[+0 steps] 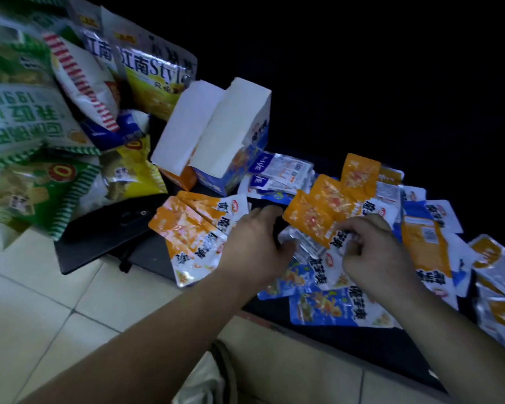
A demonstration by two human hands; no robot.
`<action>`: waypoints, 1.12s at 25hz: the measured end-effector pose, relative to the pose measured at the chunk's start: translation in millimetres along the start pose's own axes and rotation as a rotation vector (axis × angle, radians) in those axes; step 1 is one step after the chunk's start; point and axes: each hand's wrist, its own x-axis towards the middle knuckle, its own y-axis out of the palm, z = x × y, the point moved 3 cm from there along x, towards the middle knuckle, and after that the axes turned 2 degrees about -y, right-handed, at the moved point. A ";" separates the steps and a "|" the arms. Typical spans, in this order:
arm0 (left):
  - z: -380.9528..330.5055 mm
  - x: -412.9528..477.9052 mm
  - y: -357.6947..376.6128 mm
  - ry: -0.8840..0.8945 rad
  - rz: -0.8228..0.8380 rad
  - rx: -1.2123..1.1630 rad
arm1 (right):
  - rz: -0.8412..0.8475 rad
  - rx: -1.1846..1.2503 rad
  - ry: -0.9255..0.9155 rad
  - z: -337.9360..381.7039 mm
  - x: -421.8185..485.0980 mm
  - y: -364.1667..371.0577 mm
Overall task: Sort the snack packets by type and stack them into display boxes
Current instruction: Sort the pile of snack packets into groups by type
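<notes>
Right hand (pixel 373 252): centre-right of frame, fingers curled, thumb and forefinger pinching the white end of an orange packet (pixel 311 218). That packet tilts up and left from the hand. It overlaps two more orange ones (pixel 359 176) that run toward the upper right.

Left hand (pixel 254 243): centre of frame, just left of the right hand, back upward, fingers curled down. Whether it grips anything cannot be determined. Its knuckles lie over the right edge of a fan (pixel 187 228) of orange packets spread on the mat (pixel 99 237). Silver packets (pixel 306 246) lie between the two hands.

Blue packets (pixel 324 306): flat, face up, directly below both hands and partly covered by the right wrist.

Pile (pixel 426 246): mixed orange, blue and silver packets, unsorted. It extends from the right hand to the right edge of the frame.

Stack (pixel 280 173) of white-and-blue packets: above the hands, touching the blue box.

Blue box (pixel 216 179) and orange box (pixel 184 176): upper centre, side by side and touching, white lids raised. They stand above and left of the left hand, apart from it. Contents not visible.

Chip bags (pixel 27 118): large, heaped in the upper left, well apart from the hands.

Floor (pixel 56 301): pale tile, lower left.
</notes>
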 end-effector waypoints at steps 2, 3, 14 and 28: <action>-5.6 18.3 20.1 -0.081 0.021 0.104 | 0.029 0.008 -0.020 -7.4 -2.9 -5.5; -8.4 22.1 27.7 -0.104 0.014 0.117 | 0.058 0.016 -0.017 -11.3 -5.4 -9.0; -7.3 -28.2 -8.7 -0.332 -0.398 -0.806 | 0.047 -0.095 0.035 -10.1 -9.3 -17.3; -46.5 -57.7 48.8 -0.198 0.036 -0.831 | 0.042 0.849 0.293 1.7 -27.8 -37.8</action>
